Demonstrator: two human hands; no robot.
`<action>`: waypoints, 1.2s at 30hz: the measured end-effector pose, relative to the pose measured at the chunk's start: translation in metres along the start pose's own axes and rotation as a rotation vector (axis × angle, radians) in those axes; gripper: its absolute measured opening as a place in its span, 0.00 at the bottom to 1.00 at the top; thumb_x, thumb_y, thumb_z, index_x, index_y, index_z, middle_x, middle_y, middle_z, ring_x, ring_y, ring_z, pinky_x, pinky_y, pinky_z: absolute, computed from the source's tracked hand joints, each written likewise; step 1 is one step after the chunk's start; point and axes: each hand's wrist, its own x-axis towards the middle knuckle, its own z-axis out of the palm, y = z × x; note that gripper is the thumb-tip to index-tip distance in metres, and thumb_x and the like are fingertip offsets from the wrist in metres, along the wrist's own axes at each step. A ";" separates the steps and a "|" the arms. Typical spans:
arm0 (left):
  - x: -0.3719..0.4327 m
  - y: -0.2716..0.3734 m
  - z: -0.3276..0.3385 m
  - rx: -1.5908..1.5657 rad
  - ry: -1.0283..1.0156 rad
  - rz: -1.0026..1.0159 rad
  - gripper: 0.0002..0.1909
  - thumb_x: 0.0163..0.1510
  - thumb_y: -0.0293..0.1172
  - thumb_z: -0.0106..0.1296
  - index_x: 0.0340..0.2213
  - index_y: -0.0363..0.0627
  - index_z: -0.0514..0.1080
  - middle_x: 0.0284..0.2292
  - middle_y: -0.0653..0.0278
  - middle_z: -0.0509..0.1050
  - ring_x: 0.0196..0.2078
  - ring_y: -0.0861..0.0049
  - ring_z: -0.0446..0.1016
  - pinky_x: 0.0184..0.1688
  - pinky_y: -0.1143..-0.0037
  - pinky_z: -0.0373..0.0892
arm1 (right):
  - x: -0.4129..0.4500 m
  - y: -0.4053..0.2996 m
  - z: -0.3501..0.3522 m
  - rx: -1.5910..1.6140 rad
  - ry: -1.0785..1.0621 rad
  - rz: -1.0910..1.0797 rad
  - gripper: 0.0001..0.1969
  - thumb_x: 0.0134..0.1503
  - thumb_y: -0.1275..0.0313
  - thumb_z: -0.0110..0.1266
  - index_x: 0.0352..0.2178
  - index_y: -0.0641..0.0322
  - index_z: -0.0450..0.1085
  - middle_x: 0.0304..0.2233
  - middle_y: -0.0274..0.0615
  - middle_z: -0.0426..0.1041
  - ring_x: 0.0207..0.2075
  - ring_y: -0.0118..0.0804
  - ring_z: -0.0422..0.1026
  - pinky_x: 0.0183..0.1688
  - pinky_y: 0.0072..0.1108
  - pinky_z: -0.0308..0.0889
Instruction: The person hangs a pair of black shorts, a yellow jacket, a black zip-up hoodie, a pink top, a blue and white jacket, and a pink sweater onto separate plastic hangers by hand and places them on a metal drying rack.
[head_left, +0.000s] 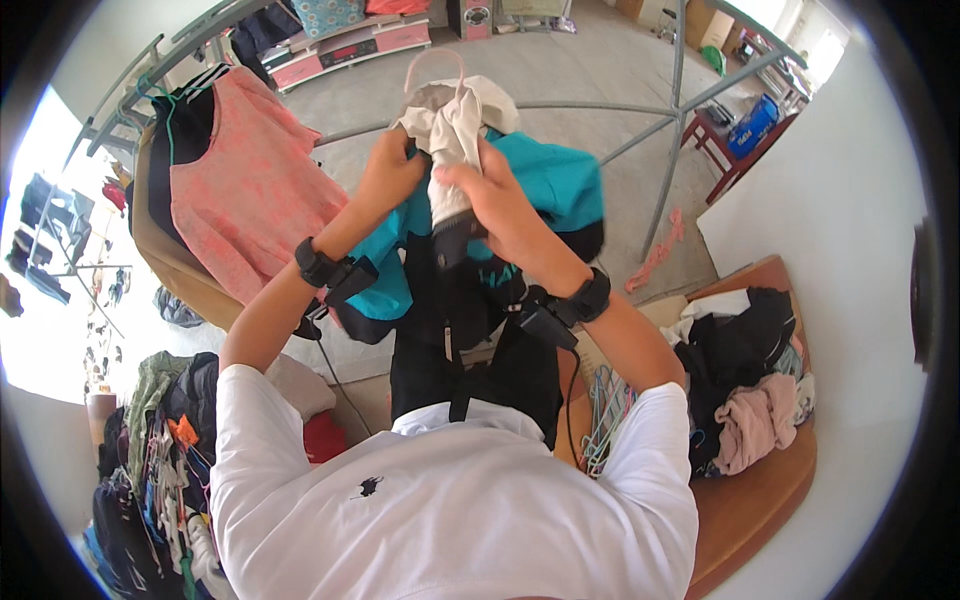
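A jacket in teal, black and off-white (551, 176) hangs in front of me at the centre. The hook of a pale pink clothes hanger (435, 56) rises above its collar. My left hand (390, 172) is closed on the jacket's left shoulder area, beside the collar. My right hand (495, 202) grips the off-white front edge near the zip, with the thumb lying across it. The lower part of the jacket is black and hangs in front of my black trousers. Part of the hanger is hidden inside the cloth.
A grey metal clothes rack (600, 109) spans the view ahead. A pink top (255, 180) hangs on it at the left. Piled garments (742, 337) and several wire hangers (604, 420) lie on an orange-brown seat (757, 517) at the right. More clothes (157, 465) are heaped at the lower left.
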 end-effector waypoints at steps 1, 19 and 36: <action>0.008 0.019 -0.015 -0.064 -0.139 -0.130 0.10 0.46 0.19 0.49 0.33 0.32 0.72 0.29 0.67 0.75 0.32 0.86 0.69 0.33 0.80 0.66 | 0.001 -0.009 -0.002 -0.004 -0.005 -0.001 0.23 0.53 0.72 0.52 0.50 0.62 0.59 0.33 0.35 0.69 0.30 0.26 0.69 0.26 0.19 0.65; 0.043 0.105 -0.055 0.164 -0.188 0.363 0.12 0.37 0.26 0.51 0.29 0.35 0.69 0.25 0.48 0.73 0.32 0.47 0.69 0.32 0.64 0.66 | 0.033 -0.063 -0.062 -1.324 -0.144 -0.690 0.12 0.47 0.74 0.52 0.33 0.71 0.66 0.30 0.61 0.69 0.36 0.65 0.65 0.37 0.41 0.62; 0.125 0.045 -0.172 0.676 -0.365 0.503 0.16 0.46 0.28 0.51 0.40 0.40 0.67 0.31 0.50 0.72 0.35 0.51 0.70 0.38 0.60 0.65 | 0.112 -0.076 -0.058 -1.251 -0.099 -0.349 0.14 0.50 0.68 0.53 0.29 0.74 0.68 0.23 0.62 0.68 0.26 0.57 0.70 0.28 0.36 0.62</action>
